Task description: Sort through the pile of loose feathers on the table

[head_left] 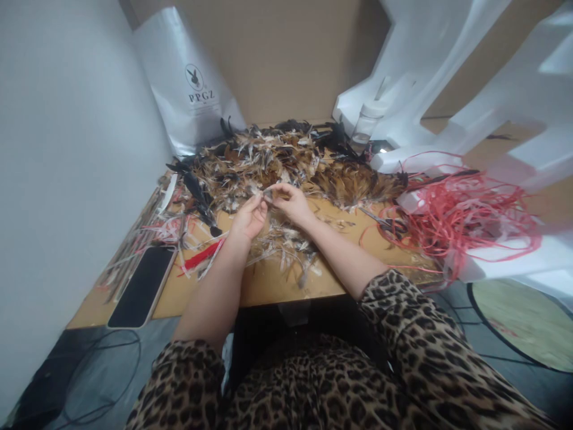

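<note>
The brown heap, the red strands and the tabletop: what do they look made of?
The heap looks like real feathers: thin pale quills with soft brown, black and white vanes. Both hands pinch a small piece above it. The red strands look like flat plastic or raffia ribbon, slightly shiny; I cannot tell which. The tabletop looks like wood or wood-look laminate, tan and smooth.

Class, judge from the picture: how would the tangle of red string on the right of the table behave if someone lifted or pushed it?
The red string lies in loose thin loops, so it probably hangs limp, seems light, and likely snags and drags neighbouring strands rather than sliding as one.
</note>
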